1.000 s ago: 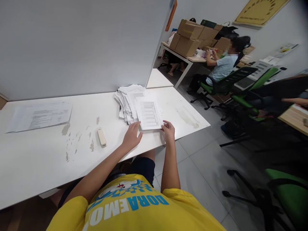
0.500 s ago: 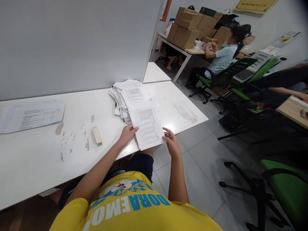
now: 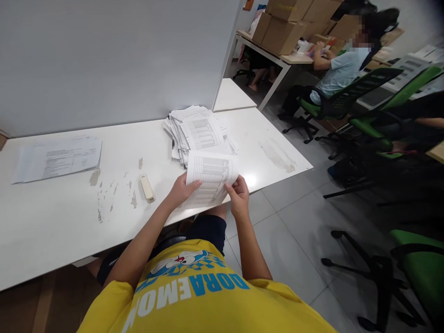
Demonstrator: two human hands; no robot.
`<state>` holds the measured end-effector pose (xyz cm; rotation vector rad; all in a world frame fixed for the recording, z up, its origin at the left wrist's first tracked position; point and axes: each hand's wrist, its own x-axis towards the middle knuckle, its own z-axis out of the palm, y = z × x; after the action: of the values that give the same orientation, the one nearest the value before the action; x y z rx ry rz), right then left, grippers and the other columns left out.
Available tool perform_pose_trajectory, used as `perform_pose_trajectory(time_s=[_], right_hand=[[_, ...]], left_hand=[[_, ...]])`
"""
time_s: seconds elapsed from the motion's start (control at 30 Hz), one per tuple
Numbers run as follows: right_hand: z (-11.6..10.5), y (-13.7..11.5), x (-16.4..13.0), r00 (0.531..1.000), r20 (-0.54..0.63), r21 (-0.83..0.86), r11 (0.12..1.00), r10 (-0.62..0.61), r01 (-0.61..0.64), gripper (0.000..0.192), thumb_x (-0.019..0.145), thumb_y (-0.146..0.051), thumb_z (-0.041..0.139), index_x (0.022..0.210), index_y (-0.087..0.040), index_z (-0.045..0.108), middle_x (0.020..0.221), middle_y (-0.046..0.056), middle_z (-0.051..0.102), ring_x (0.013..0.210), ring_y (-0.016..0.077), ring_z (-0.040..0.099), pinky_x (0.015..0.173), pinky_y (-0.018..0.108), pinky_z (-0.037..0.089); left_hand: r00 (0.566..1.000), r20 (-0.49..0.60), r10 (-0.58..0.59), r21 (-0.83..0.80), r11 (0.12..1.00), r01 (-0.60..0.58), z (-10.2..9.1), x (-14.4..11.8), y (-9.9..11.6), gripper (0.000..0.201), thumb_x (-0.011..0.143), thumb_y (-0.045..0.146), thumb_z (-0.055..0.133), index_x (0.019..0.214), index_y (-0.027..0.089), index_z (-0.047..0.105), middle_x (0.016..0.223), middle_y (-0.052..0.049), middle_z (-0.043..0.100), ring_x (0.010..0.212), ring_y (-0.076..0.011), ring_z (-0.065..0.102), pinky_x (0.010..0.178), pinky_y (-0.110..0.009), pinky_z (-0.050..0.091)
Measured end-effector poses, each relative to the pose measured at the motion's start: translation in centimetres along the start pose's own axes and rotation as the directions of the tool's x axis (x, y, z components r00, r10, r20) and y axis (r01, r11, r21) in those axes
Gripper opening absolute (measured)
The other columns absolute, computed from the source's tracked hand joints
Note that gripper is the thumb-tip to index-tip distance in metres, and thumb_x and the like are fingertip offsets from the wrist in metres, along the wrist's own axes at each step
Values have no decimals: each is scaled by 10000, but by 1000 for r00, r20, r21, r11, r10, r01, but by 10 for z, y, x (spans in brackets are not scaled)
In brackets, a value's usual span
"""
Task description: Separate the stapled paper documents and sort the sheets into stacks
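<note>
Printed sheets of paper (image 3: 210, 178) with table rows are held between my two hands near the table's front edge. My left hand (image 3: 183, 188) pinches their left side, thumb on top of the print. At the right side my right hand (image 3: 237, 190) grips the paper, whose right edge curls up there. Just behind lies an untidy paper stack (image 3: 201, 132), its top sheet also printed with a table. A cream stapler-like bar (image 3: 147, 188) rests on the table to the left of my left hand.
The white table (image 3: 121, 138) has worn patches and meets a grey partition (image 3: 114, 60). Another pile of papers (image 3: 58, 159) lies at far left. Beyond are a seated person (image 3: 347, 69), cardboard boxes (image 3: 280, 34) and a green chair (image 3: 416, 263) at right.
My right hand has closed on the right edge of the sheets, which now bend and curl upward. The sheets have tilted. The whole view has shifted slightly left.
</note>
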<state>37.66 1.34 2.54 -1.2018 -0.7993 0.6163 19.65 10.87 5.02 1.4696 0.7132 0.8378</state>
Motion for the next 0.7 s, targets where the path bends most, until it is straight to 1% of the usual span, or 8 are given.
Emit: perform_pose_trajectory(time_s=[0.07,0.13,0.2,0.27,0.4,0.5,0.6,0.7], right_hand=[[4,-10,4,991,-28,-40,991,-132,131,371,804,-418,715,1120,-244,628,986,45,709,927,202,656,863,368,532],[7,-15,8,979,-27,-63,977,-204,202,349,824,-428,701,1115,-249,632,960,45,698,912,206,652,862,374,530],[10,-14,8,976,-12,-46,975,-217,217,347,828,-433,700,1114,-250,631,959,48,688,930,211,649,875,377,524],[14,-6,5,984,22,-16,984,-179,179,373,825,-434,703,1137,-246,622,1004,59,685,971,217,645,890,374,518],[21,14,-6,996,25,-36,996,-81,82,367,803,-483,697,1053,-222,633,967,59,689,971,220,636,892,367,513],[21,18,-12,999,5,-57,997,-54,54,333,797,-500,689,966,-218,639,901,42,692,921,214,637,866,363,517],[20,8,-14,997,-6,-66,995,-74,73,298,809,-490,686,937,-223,648,870,34,692,877,207,641,831,352,526],[14,-14,-12,993,14,-110,987,-114,115,311,815,-498,690,979,-235,658,913,44,702,911,221,650,844,361,537]], left_hand=[[981,-33,189,-18,982,-189,-1,-5,10,540,810,559,702,1192,188,615,1179,-129,700,1129,-302,659,957,-461,542],[943,-113,312,-34,948,-317,0,-10,18,513,844,530,683,1227,209,568,1184,-118,682,1125,-272,657,945,-428,547],[911,-189,366,6,929,-371,3,-15,22,472,871,477,674,1247,229,531,1195,-106,666,1159,-254,641,973,-418,532],[885,-227,406,72,914,-400,6,-20,23,434,895,408,662,1264,243,504,1224,-101,650,1217,-244,611,1042,-434,490],[872,-214,440,217,892,-397,5,-26,12,414,919,367,618,1288,234,485,1282,-122,616,1283,-257,563,1093,-466,441],[896,-219,386,335,893,-302,2,-29,1,356,924,393,592,1220,206,525,1152,-113,663,1102,-244,645,933,-403,529],[906,-254,340,330,911,-249,3,-31,0,247,936,415,570,1065,205,571,919,-52,680,860,-194,672,754,-321,545],[893,-324,314,224,942,-250,8,-34,13,252,930,443,589,1034,213,584,917,-42,679,889,-192,675,772,-310,549]])
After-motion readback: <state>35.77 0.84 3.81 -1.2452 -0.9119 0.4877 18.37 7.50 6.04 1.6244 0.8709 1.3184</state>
